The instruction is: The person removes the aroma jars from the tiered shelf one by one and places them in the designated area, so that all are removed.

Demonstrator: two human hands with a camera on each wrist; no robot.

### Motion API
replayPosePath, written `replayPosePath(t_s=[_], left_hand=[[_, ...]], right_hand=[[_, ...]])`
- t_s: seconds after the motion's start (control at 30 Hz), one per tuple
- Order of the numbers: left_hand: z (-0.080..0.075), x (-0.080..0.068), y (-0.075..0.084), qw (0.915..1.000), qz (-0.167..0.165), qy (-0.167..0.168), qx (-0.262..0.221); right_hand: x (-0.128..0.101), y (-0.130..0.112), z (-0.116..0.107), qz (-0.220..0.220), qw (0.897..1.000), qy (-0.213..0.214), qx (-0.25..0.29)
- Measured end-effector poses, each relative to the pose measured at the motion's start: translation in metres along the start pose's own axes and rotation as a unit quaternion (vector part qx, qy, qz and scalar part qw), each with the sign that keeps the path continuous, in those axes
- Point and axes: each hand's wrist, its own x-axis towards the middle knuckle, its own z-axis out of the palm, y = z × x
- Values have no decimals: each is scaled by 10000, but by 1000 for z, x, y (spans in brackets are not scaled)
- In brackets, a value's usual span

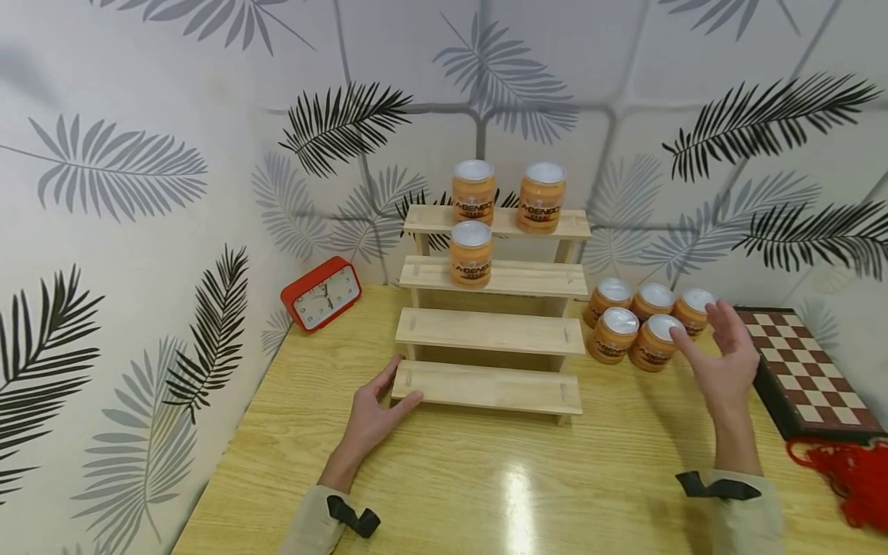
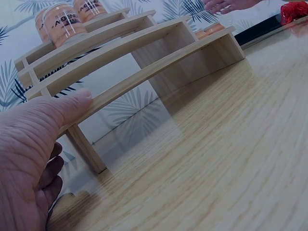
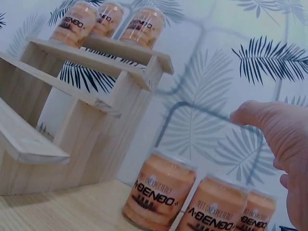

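L hand point(image 1: 371, 416) grips the left end of the shelf point(image 1: 489, 388) at its lowest step, thumb on top. Shelf's pale wood, 4 steps. 3 cans point(image 1: 472, 258) on it: 2 up top, 1 on the next step down. They're orange w/ silver lids n dark lettering. 5 matching cans point(image 1: 613, 337) bunched on the table point(image 1: 444, 478), R of the shelf. R hand point(image 1: 728, 362) is spread just by those.
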Motion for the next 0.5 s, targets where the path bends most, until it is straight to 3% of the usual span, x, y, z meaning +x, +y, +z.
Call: replayPosePath(t_s=[0.5], left_hand=[[0,-1,2,10000,-12,-2,88]], right_hand=[[-13,-37,20,-370,9911,-1206,429]])
